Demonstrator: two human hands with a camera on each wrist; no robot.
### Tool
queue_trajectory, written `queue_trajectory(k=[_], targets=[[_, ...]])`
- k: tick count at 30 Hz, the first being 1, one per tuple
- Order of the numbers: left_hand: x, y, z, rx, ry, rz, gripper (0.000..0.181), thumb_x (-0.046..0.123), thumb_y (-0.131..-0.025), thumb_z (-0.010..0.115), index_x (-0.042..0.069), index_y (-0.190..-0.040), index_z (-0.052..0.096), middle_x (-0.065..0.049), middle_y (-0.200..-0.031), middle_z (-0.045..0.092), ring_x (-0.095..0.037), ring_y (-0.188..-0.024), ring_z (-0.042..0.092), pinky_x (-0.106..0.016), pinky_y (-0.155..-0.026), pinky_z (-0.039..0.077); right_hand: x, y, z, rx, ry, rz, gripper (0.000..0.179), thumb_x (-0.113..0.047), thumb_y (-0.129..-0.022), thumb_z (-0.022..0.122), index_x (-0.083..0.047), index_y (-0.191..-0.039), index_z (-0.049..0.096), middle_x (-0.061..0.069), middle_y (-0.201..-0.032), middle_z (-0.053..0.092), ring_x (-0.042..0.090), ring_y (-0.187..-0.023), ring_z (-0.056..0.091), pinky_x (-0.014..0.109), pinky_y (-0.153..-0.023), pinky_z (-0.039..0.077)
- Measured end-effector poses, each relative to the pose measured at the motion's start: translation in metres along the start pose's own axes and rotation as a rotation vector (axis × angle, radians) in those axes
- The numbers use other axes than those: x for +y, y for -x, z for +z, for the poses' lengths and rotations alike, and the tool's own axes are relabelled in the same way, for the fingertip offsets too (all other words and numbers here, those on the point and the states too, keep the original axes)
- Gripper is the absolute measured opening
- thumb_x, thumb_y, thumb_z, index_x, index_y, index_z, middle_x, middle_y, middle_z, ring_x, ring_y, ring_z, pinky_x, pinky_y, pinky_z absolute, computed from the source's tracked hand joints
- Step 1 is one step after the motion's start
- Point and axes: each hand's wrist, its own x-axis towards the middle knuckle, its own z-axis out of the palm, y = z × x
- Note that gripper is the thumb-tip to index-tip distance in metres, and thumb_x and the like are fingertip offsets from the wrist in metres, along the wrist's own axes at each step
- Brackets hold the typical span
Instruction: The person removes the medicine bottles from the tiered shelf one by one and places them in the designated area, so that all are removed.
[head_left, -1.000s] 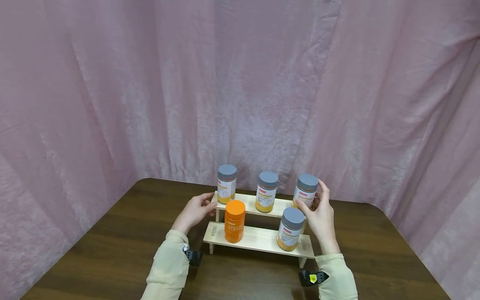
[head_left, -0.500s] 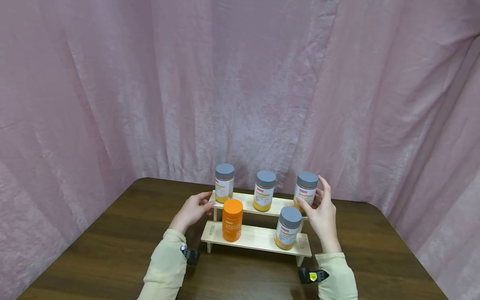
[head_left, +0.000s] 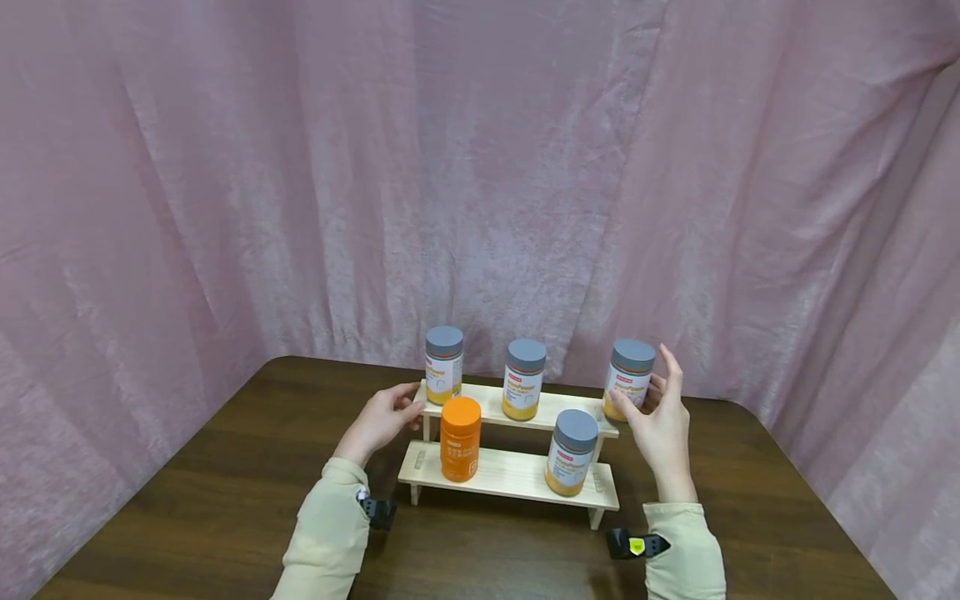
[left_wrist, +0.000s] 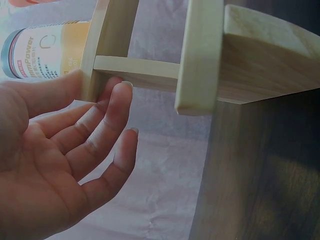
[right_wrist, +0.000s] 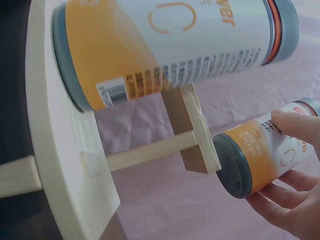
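Observation:
My right hand (head_left: 663,429) holds a grey-lidded supplement jar (head_left: 628,377) with a white and yellow label, thumb on the near side and fingers behind. In the right wrist view the held jar's dark base (right_wrist: 233,167) shows beside the end of the upper board, clear of its top. My left hand (head_left: 377,423) pinches the left end of a two-tier wooden display shelf (head_left: 561,407); in the left wrist view its thumb lies at the upper board (left_wrist: 89,75) and fingers curl beneath. Matching jars stand upright at the upper tier's left (head_left: 444,368) and middle (head_left: 522,381).
On the lower tier (head_left: 513,471) stand an orange jar (head_left: 460,440) at the left and another grey-lidded jar (head_left: 572,454) at the right. The shelf rests on a dark brown wooden table (head_left: 225,475). A pink curtain (head_left: 480,192) hangs behind.
My right hand has moved the held jar to the right, off the upper tier's right end. My left hand has kept its place at the shelf's left end. The view has shifted slightly.

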Motion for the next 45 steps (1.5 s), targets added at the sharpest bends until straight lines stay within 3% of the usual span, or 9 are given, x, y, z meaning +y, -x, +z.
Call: queue_trajectory(k=[8,12,15,17,19,24,29,34,45], targets=[[0.002,0.003,-0.002,-0.002,0.005,-0.019,0.047,0.014,-0.098,0.056,-0.006,-0.139,0.045,-0.015,-0.088,0.068,-0.018,-0.073,0.067,-0.037,-0.082,0.049,0.005,0.001,-0.008,0.028,0.024,-0.011,0.089,-0.006,-0.081,0.077,-0.025,-0.152,0.026,0.025,-0.121,0.062,0.035,-0.101,0.065,-0.001,-0.071,0.038],[0.001,0.005,0.0,-0.013,0.013,-0.037,0.048,0.015,-0.097,0.057,-0.005,-0.139,0.045,-0.014,-0.086,0.068,-0.018,-0.072,0.067,-0.034,-0.079,0.047,0.01,0.004,-0.012,0.046,0.07,0.002,0.088,-0.007,-0.08,0.078,-0.025,-0.151,0.03,0.022,-0.119,0.064,0.009,-0.092,0.062,-0.001,-0.07,0.039],[0.0,0.005,0.002,-0.014,0.02,-0.025,0.048,0.014,-0.097,0.057,-0.006,-0.139,0.045,-0.014,-0.086,0.068,-0.019,-0.072,0.067,-0.031,-0.076,0.047,0.013,0.004,-0.014,0.059,0.086,0.007,0.088,-0.008,-0.08,0.078,-0.026,-0.151,0.03,0.022,-0.119,0.064,-0.012,-0.087,0.052,0.0,-0.07,0.039],[0.001,0.004,0.002,-0.01,0.031,-0.023,0.048,0.014,-0.097,0.057,-0.006,-0.139,0.045,-0.015,-0.086,0.068,-0.019,-0.072,0.067,-0.03,-0.075,0.047,0.015,0.003,-0.016,0.066,0.084,0.008,0.088,-0.008,-0.08,0.078,-0.027,-0.151,0.029,0.022,-0.119,0.064,-0.016,-0.084,0.05,0.0,-0.07,0.038],[0.001,0.003,0.001,-0.009,0.03,-0.02,0.048,0.014,-0.097,0.057,-0.006,-0.139,0.045,-0.016,-0.087,0.068,-0.02,-0.072,0.067,-0.03,-0.074,0.048,0.016,0.001,-0.017,0.067,0.082,0.008,0.089,-0.008,-0.08,0.078,-0.028,-0.151,0.028,0.022,-0.121,0.063,-0.01,-0.087,0.055,0.0,-0.07,0.039],[0.001,0.002,-0.002,-0.01,0.036,-0.019,0.047,0.013,-0.097,0.057,-0.006,-0.139,0.045,-0.017,-0.09,0.069,-0.023,-0.074,0.068,-0.031,-0.074,0.049,0.02,-0.002,-0.017,0.061,0.071,0.019,0.088,-0.007,-0.081,0.076,-0.028,-0.152,0.027,0.023,-0.123,0.062,0.02,-0.095,0.066,0.0,-0.07,0.039],[0.0,0.001,-0.002,-0.012,0.04,-0.014,0.047,0.014,-0.097,0.056,-0.006,-0.139,0.045,-0.018,-0.091,0.069,-0.022,-0.074,0.068,-0.032,-0.075,0.05,0.025,-0.002,-0.018,0.066,0.08,0.043,0.088,-0.008,-0.081,0.077,-0.029,-0.151,0.028,0.023,-0.121,0.063,0.008,-0.091,0.063,0.0,-0.07,0.038],[0.001,0.001,-0.002,-0.016,0.041,-0.006,0.048,0.014,-0.097,0.057,-0.006,-0.139,0.045,-0.018,-0.09,0.069,-0.021,-0.073,0.068,-0.029,-0.074,0.049,0.03,0.0,-0.019,0.056,0.085,0.065,0.087,-0.008,-0.082,0.076,-0.025,-0.152,0.027,0.027,-0.121,0.062,0.037,-0.101,0.065,-0.001,-0.07,0.035],[0.001,0.002,-0.002,-0.02,0.043,-0.004,0.047,0.013,-0.098,0.056,-0.006,-0.139,0.045,-0.017,-0.088,0.069,-0.019,-0.072,0.066,-0.03,-0.075,0.048,0.039,0.002,-0.02,0.039,0.131,0.112,0.085,-0.011,-0.08,0.078,-0.018,-0.15,0.03,0.028,-0.121,0.061,0.043,-0.105,0.065,0.003,-0.07,0.033]])
